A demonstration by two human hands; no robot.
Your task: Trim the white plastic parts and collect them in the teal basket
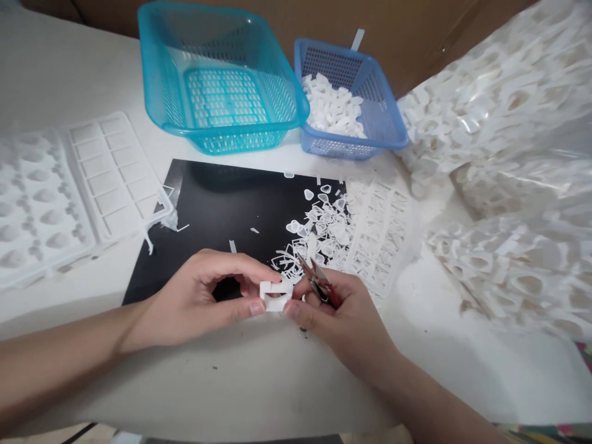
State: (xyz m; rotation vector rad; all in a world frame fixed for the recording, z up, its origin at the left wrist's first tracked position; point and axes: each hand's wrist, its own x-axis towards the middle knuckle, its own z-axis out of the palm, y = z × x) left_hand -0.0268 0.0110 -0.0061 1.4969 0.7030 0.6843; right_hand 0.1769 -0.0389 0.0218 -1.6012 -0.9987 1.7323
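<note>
A small white plastic piece [276, 288] with a rectangular opening is held up between both hands, near the front of the black mat [217, 197]. My left hand [208, 296] pinches its left side between thumb and fingers. The thumb and forefinger of my right hand [335, 314] grip its right side. Tucked in that same right hand is a pair of small scissors-like snips [320, 280] with red on the handle, blades pointing up and away. Just beyond the hands lies a heap of thin white plastic scraps [324, 225].
A teal basket [222, 137] stands at the back, beside a blue basket [356, 148] holding many small white pieces [330, 105]. White molded trays [108, 172] lie at left. A white lattice sheet [382, 228] is right of the scraps. Bulky clear bags of white parts [504, 98] crowd the right.
</note>
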